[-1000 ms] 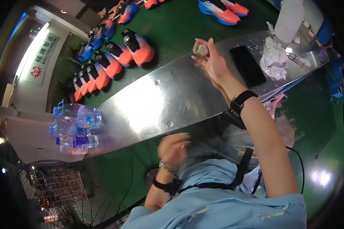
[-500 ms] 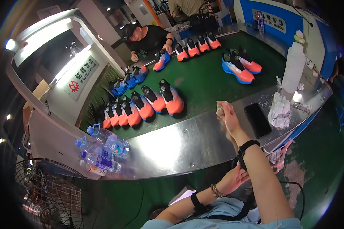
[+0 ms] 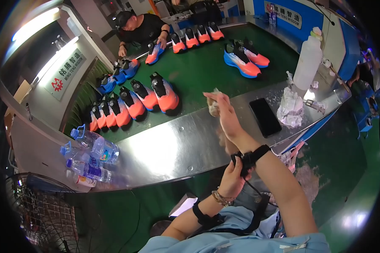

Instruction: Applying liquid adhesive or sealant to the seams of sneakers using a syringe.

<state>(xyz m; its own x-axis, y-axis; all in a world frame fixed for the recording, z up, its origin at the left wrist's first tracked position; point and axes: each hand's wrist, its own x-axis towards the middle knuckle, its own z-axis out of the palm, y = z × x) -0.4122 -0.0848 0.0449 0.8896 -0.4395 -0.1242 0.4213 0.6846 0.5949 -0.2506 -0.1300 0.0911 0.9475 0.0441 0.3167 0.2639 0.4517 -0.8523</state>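
Over the front edge of the metal counter, my right hand [image 3: 226, 116] is stretched away from me. A pale crumpled wad [image 3: 214, 109], cloth or tissue, is held against its palm under the fingers. At my right wrist, my left hand [image 3: 234, 179] grips a small black device [image 3: 242, 163] on the wrist strap, and a cable hangs from it. Beyond them, several orange, blue and black running shoes [image 3: 165, 96] stand in a row on the green belt [image 3: 190, 86]. To the right is another pair of shoes [image 3: 242, 63].
Right of my hand lie a black phone [image 3: 264, 117], crumpled white paper [image 3: 290, 107] and a white squeeze bottle [image 3: 308, 63]. Plastic water bottles [image 3: 95, 152] stand at the counter's left end, near a wire fan [image 3: 38, 211]. Across the belt, a co-worker [image 3: 143, 33] touches a shoe.
My left hand has risen from below my right forearm and closed on the wrist device. The whole view has shifted, so the shoes and counter appear further left.
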